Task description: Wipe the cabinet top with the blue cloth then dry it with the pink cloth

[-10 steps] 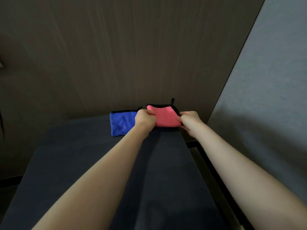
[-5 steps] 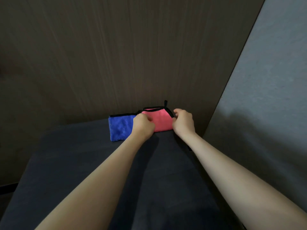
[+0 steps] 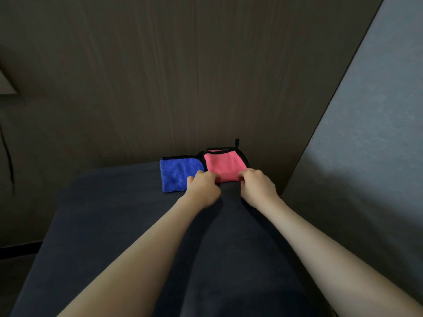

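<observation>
Cabinet top (image 3: pixel 114 225): dark, matte, runs from under both forearms out to the wall beyond the fingertips. Looks bare apart from the two cloths at its far end.

Blue cloth (image 3: pixel 178 173): folded flat, just ahead-left of the left hand (image 3: pixel 202 188), touching the pink one on its right side.

Pink cloth (image 3: pixel 225 164): folded, directly ahead of and between both hands, black trim with a hang loop at its far right corner.

Left hand curled, fingers pinching the pink cloth's near-left corner. Right hand (image 3: pixel 257 187) likewise closed on the near-right corner.

Handling, my read: microfibre, light, floppy, no rigidity, so it will sag and unfold if lifted by one corner. Plush pile should grip well, not slip. Best hold is a bunched pinch on the near folded edge, or flat palm on top for wiping.
</observation>
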